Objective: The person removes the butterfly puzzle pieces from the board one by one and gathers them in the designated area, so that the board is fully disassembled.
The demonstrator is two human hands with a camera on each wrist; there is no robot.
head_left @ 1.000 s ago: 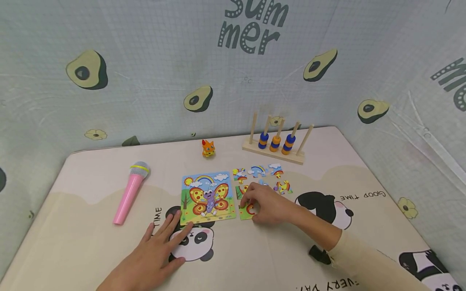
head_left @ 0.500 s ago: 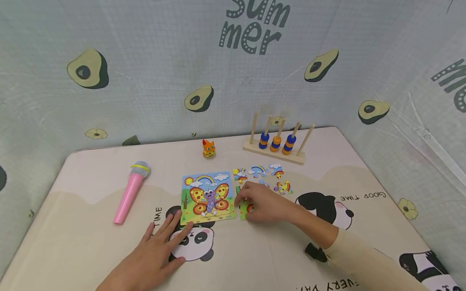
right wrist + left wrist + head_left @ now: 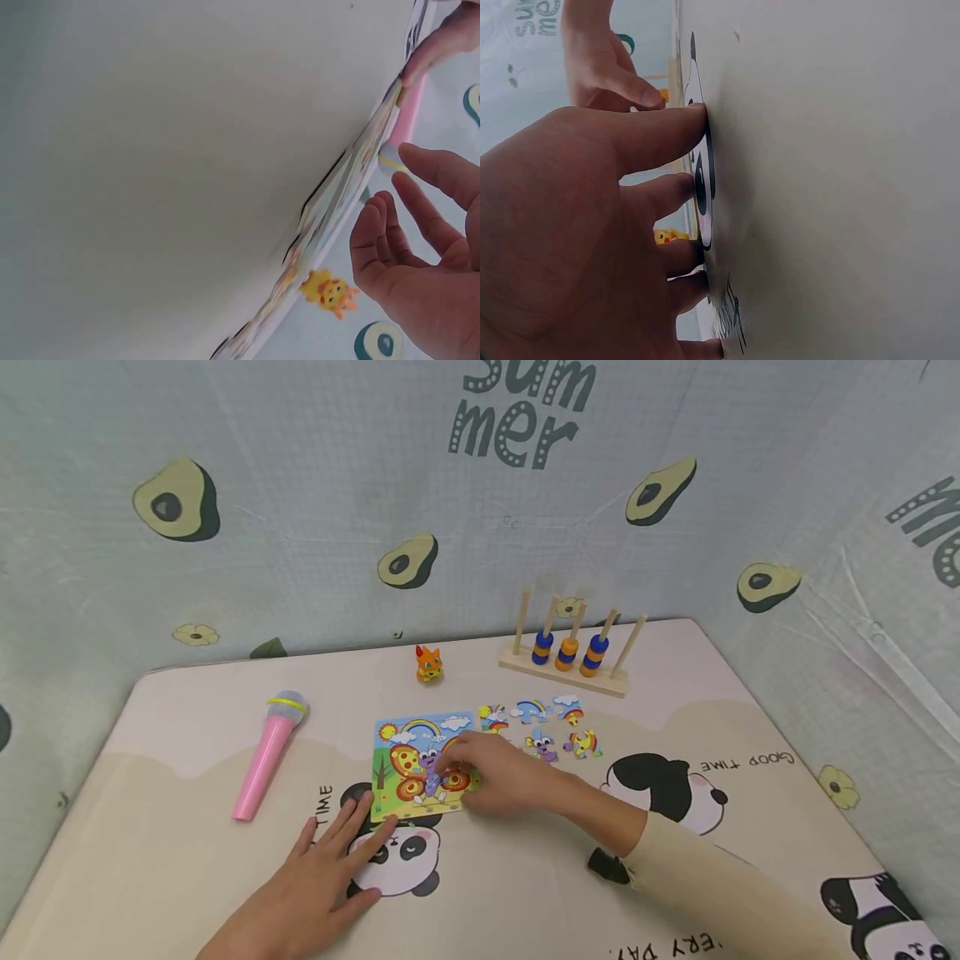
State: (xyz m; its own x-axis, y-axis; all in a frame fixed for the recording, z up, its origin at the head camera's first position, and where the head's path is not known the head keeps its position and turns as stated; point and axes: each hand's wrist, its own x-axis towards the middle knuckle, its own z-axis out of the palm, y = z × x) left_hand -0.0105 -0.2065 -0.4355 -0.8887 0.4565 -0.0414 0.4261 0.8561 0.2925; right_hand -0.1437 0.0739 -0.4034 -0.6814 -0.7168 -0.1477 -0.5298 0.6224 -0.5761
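Observation:
A square butterfly puzzle board lies flat on the table in the head view. My left hand rests palm down with fingers spread, fingertips at the board's lower left edge; the left wrist view shows those fingers pressed to the tabletop. Over the board's right part hovers my right hand, hiding part of the butterfly. Its fingers are bent and apart in the right wrist view, with nothing seen between them. Loose puzzle pieces lie right of the board, some covered by this hand.
A pink toy microphone lies at the left. Behind the board stands a small orange fox figure. A wooden peg rack with blue and orange rings is at the back right, close to the hanging curtain.
My right hand has moved left from the loose pieces to above the board's right part. A purple piece it covered shows again. My left hand stays in place.

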